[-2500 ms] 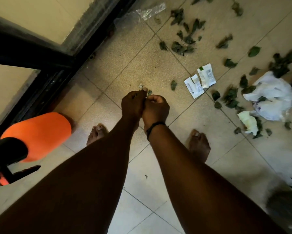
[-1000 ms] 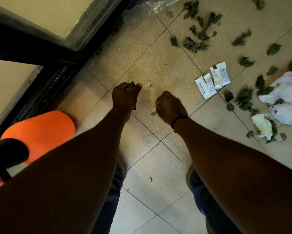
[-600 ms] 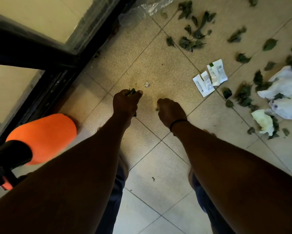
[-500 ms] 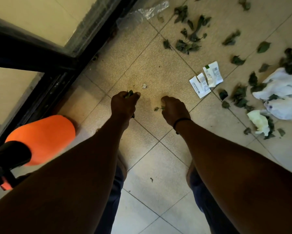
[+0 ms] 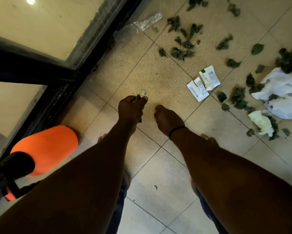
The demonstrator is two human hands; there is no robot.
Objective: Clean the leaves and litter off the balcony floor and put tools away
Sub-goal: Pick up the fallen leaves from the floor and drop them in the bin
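Note:
My left hand (image 5: 131,108) is closed around a small bunch of green leaves (image 5: 137,98) that pokes out above its knuckles, low over the beige tiled floor (image 5: 160,78). My right hand (image 5: 167,118) hangs beside it, fingers curled down to the tile; whether it holds a scrap is hidden. A tiny white scrap (image 5: 143,93) lies just ahead of the left hand. Several dry leaves (image 5: 182,53) are scattered ahead and to the right, with white paper sachets (image 5: 203,83), a crumpled white plastic bag (image 5: 283,93) and a pale wad (image 5: 260,121).
A black door frame (image 5: 57,92) with glass panes runs along the left. An orange spray bottle with a black top (image 5: 42,149) stands at the lower left. A clear plastic wrapper (image 5: 142,23) lies by the frame. My bare feet are under my arms.
My hands, joined together earlier, have separated; the left stays closed on leaves. The small leaf by my right fingertips half a second ago is no longer visible on the tile.

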